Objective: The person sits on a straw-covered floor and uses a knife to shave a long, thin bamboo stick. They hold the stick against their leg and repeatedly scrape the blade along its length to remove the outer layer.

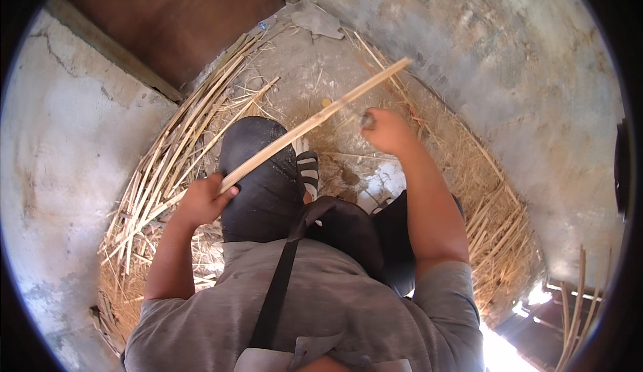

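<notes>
A long, pale split bamboo strip (315,119) slants up and to the right across my dark-clad left knee. My left hand (206,201) is closed round its lower end, with the thumb along the strip. My right hand (387,131) is a closed fist just below the strip's far part, apart from it. A dark grey, rounded end of something (367,120) shows at that fist; motion blur and the fingers hide what it is.
Long thin bamboo strips (181,144) lie heaped along the left wall. Shavings and more strips (492,231) cover the floor at the right. Worn plaster walls (495,57) close in on both sides, with a brown door panel (181,17) at the far left. My sandalled foot (307,168) is below the strip.
</notes>
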### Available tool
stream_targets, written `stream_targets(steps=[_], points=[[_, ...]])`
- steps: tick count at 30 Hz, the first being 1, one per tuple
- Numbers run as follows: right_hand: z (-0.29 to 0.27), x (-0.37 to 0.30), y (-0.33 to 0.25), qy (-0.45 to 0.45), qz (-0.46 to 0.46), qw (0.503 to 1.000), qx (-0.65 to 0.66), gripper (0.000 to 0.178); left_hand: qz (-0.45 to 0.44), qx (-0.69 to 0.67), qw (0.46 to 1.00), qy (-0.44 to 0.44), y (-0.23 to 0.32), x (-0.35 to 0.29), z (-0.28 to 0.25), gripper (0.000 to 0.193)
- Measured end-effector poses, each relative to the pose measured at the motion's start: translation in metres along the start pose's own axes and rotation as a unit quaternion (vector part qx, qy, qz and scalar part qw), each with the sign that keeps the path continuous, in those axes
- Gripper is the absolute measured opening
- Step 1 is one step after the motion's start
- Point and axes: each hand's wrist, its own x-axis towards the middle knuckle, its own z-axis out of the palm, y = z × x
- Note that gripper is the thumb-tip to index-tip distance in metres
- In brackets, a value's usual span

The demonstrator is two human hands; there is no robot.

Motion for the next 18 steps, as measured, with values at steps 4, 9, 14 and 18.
stream_targets(steps=[4, 9, 14, 18], points=[[0.0, -0.018, -0.041, -0.094, -0.083, 0.991, -0.056, 0.04, 0.006, -0.017, 1.0, -0.014, -0.008, 0.01, 0.006, 0.045], [0.001, -0.003, 0.022, 0.016, 0.099, 0.993, 0.067, 0.033, 0.009, -0.019, 1.0, -0.02, -0.008, 0.015, 0.006, 0.045], [0.004, -0.008, -0.009, 0.016, -0.013, 1.0, -0.009, 0.03, 0.026, -0.021, 0.999, -0.005, -0.02, 0.015, 0.007, 0.045], [0.002, -0.018, -0.05, -0.079, -0.067, 0.991, -0.083, 0.03, 0.041, -0.03, 0.999, -0.008, -0.03, 0.015, 0.01, 0.045]])
